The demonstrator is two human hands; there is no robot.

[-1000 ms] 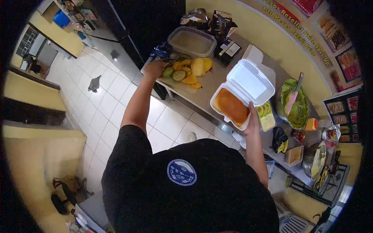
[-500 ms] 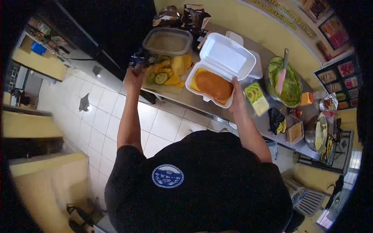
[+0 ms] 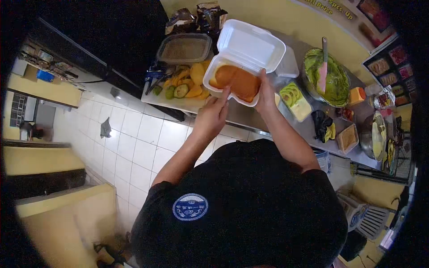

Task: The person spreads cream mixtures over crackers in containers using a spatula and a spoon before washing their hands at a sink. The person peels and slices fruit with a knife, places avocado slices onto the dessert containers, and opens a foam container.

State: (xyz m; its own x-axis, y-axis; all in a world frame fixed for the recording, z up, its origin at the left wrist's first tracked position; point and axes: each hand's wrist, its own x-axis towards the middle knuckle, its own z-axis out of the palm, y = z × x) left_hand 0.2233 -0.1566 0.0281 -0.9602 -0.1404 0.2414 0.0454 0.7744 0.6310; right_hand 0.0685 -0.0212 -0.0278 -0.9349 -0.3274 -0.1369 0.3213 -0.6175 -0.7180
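Note:
My right hand (image 3: 267, 96) grips the right side of an open white foam takeout box (image 3: 252, 42), tilted above the counter edge. Inside the box lies a smooth orange-brown slab (image 3: 246, 85), like a cake or flan, with yellow along its rim. My left hand (image 3: 212, 115) is closed at the box's front left edge, index finger stretched toward the slab. A faint thin line runs over the slab ahead of that finger; whether it is a blade or a cut I cannot make out. Left of the box are mango pieces and a cut avocado (image 3: 181, 91) on a board (image 3: 154, 98).
A metal bowl of green cream (image 3: 337, 85) holds a pink spatula (image 3: 322, 76). Nearer stands a tub with avocado slices (image 3: 295, 102). A lidded plastic container (image 3: 184, 48), a black bag (image 3: 321, 125) and a filled clear box (image 3: 347, 138) also occupy the counter.
My left hand has moved right, from beside the fruit and blue item to the foam box's front edge. The box, in my right hand, appears slightly farther left and up.

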